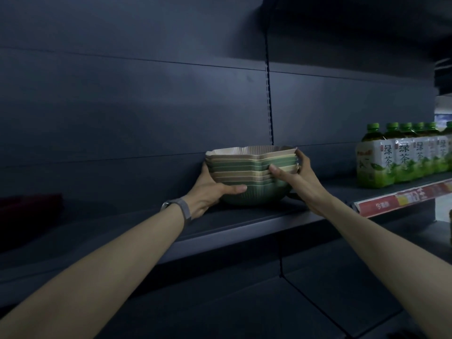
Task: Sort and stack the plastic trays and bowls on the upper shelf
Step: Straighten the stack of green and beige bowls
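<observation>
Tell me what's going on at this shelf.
A person grips a nested stack of green and beige bowls with both hands: the left hand low on its left side, the right hand higher on its right. The stack appears to sit on the dark shelf. Green tea bottles stand apart to the right.

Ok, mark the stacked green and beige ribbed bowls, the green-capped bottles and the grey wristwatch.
Stacked green and beige ribbed bowls (241,165): head view, middle rims.
Green-capped bottles (374,160): head view, nearest label.
Grey wristwatch (183,208): head view, strap.
</observation>
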Motion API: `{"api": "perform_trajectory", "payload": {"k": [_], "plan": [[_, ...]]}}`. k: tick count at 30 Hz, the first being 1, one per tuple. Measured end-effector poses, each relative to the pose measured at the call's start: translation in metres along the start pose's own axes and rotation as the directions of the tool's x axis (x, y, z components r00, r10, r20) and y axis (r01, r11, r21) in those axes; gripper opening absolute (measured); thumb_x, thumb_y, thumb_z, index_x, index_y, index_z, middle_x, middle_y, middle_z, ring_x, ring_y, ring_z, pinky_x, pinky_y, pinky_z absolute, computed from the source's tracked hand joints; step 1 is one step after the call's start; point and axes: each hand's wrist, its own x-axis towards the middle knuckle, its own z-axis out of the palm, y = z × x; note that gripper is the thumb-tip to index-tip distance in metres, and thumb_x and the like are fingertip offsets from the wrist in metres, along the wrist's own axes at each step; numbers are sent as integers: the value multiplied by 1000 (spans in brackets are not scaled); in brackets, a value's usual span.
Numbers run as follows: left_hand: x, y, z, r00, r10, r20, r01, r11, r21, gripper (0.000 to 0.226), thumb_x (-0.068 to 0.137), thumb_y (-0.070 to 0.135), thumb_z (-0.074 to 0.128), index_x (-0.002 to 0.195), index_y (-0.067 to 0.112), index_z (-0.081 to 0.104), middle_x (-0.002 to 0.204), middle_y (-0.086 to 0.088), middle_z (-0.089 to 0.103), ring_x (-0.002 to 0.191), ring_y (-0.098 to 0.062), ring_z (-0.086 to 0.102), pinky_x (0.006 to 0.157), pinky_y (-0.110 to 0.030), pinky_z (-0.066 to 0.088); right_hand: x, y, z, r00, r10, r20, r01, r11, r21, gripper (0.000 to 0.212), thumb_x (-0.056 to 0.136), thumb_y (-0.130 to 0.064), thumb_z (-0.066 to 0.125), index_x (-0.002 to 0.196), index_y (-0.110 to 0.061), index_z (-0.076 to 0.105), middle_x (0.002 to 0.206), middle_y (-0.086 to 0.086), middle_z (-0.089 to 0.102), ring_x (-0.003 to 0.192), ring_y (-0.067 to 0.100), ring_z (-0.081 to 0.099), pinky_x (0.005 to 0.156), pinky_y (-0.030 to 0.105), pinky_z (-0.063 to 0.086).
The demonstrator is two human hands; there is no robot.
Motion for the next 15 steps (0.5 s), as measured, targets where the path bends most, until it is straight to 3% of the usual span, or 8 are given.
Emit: {"api": "perform_trajectory", "payload": {"k": [6, 15], "plan": [[-38, 3, -44, 995, 19, -99, -15, 999, 49, 142, 31, 39, 110, 150, 29, 33, 136, 4, 67, 125, -14, 66, 111, -43, 52, -20, -16, 48, 999, 4, 50, -3, 1000, -30, 136, 44, -89, 85, 157, -50, 19, 138, -7, 65, 123, 19, 65, 106, 50, 55], [-105, 11, -133, 969, 30, -245, -6, 995, 99, 144, 39, 41, 110, 153, 36, 23, 141, 4, 63, 129, -13, 63, 113, -44, 50, -46, -38, 149, 987, -26, 159, 32, 999, -37, 121, 62, -82, 81, 158, -42, 19, 139, -6, 63, 123, 19, 63, 110, 47, 51]]}}
